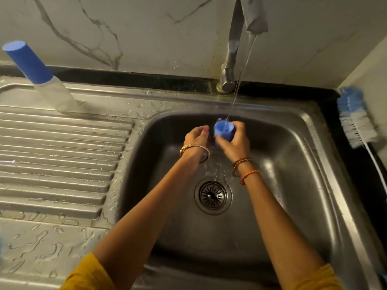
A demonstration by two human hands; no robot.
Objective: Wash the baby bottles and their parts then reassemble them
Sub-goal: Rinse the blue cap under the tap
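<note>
1. Closest to me are the two yellow sleeves [90, 275] at the bottom edge, forearms running up from them over the steel sink [293, 206] and its drain [213, 195].
2. The right hand [234, 143] pinches a small blue cap [223, 130], thumb on its near side and fingers round the far side, mouth tilted up and back towards the tap.
3. The left hand [196, 139] sits just left of the cap with fingers loosely curled and holding nothing (whether a fingertip touches the cap I cannot tell).
4. The stream of water [236, 91] drops straight into the cap's open mouth from the tap [230, 59] above and beyond the hands.
5. Well left of the hands and farther back, a capped bottle [39, 76] stands on the wet drainboard [52, 153]; to the right, a bottle brush [356, 120] leans by the wall.
6. The cap's lower part is hidden behind the right fingers, and the tap's spout is wrapped in cloth (its outlet is unseen).
</note>
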